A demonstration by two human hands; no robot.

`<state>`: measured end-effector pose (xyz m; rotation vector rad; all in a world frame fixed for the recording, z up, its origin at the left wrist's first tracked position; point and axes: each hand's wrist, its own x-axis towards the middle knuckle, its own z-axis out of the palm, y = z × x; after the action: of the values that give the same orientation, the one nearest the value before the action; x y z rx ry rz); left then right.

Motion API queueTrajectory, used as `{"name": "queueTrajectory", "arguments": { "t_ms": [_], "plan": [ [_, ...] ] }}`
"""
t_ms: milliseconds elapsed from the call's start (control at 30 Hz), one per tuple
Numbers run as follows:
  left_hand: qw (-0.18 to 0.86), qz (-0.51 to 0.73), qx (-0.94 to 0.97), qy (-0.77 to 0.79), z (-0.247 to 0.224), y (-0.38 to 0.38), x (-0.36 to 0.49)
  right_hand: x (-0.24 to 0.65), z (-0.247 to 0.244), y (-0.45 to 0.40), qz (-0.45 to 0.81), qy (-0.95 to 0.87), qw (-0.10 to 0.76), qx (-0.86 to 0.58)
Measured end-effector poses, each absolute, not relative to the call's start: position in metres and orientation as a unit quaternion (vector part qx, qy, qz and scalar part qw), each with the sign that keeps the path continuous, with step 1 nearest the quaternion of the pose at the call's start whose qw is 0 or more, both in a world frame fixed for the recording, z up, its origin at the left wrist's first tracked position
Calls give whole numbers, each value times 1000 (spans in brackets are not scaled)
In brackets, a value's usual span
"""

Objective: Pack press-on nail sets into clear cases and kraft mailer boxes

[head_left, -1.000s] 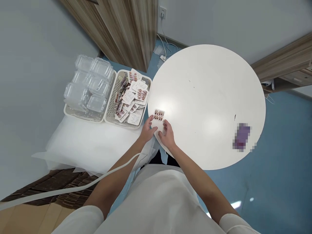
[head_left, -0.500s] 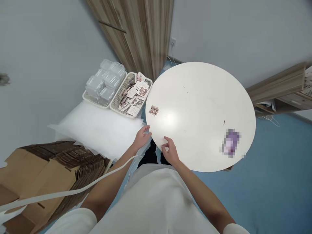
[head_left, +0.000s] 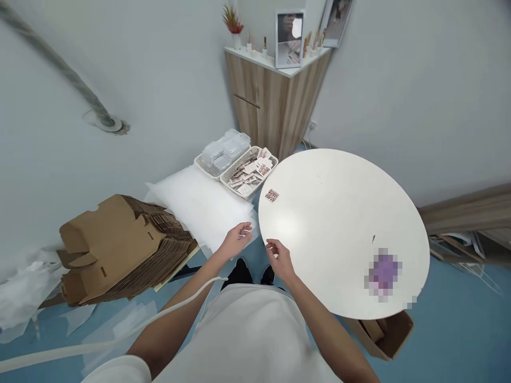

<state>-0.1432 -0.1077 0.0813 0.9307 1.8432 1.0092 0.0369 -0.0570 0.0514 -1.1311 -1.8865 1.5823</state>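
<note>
My left hand (head_left: 237,240) hangs in the air beside the round white table (head_left: 339,213), near the corner of a stack of white foam sheets (head_left: 199,199). Its fingers are loosely bent and apart, with nothing in them. Over the table's near left edge is my right hand (head_left: 281,260), empty too, its fingers curved and spread. A card of brown press-on nails (head_left: 272,196) lies on the table beyond my hands. Past it, a white basket (head_left: 224,180) holds many small cards (head_left: 250,169), some showing nail sets.
Clear plastic boxes (head_left: 227,149) fill another basket. Flattened cardboard boxes (head_left: 115,239) are stacked at left. A blurred-out purple item (head_left: 384,274) lies on the table's right. An open carton (head_left: 389,335) stands below it. A corner cabinet (head_left: 263,106) stands behind, and a white cable (head_left: 159,316) crosses my left arm.
The view has tilted up and shifted left, bringing the cabinet top and floor carton into sight. Both hands stay near the table edge, empty, the right one with its fingers more loosely curved.
</note>
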Motion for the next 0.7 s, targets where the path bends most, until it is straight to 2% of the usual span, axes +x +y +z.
{"name": "queueTrajectory", "arguments": {
  "t_ms": [167, 467, 700],
  "plan": [
    [376, 404, 371, 746, 93, -125, -172, 0, 66, -44, 577, -694, 209, -377],
    [344, 425, 360, 756, 87, -159, -251, -92, 67, -37, 565, -702, 225, -371],
    [350, 400, 386, 754, 82, -139, -304, -142, 69, -32, 545, -719, 217, -373]
  ]
}}
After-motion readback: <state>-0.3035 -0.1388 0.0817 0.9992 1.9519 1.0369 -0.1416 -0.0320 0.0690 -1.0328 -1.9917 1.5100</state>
